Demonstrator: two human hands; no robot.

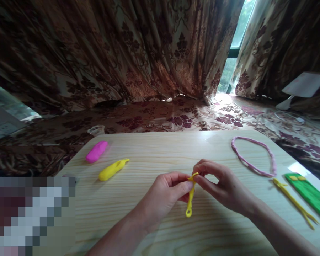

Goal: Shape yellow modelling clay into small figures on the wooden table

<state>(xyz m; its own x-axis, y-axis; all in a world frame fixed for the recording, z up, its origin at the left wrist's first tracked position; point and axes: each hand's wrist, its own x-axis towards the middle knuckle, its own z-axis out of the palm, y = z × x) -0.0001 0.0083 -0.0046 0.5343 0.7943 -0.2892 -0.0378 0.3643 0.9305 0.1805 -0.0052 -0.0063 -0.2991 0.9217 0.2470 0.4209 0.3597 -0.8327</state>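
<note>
Both hands meet over the near middle of the table around a slim piece of yellow modelling clay (190, 204). Its lower end hangs down and finishes in a small loop. My left hand (168, 190) pinches the strip between thumb and fingers just below its top. With thumb and fingertips, my right hand (219, 181) grips the upper end, where a thin yellow strand curves across. The fingertips partly hide the clay there.
On the pale wooden table (160, 149) lie a pink clay block (96, 152) and a yellow clay lump (113, 170) at left. At right are a pink twisted clay ring (237, 154), a forked yellow clay figure (293, 201) and a green clay slab (309, 195). A white lamp (305, 84) stands beyond.
</note>
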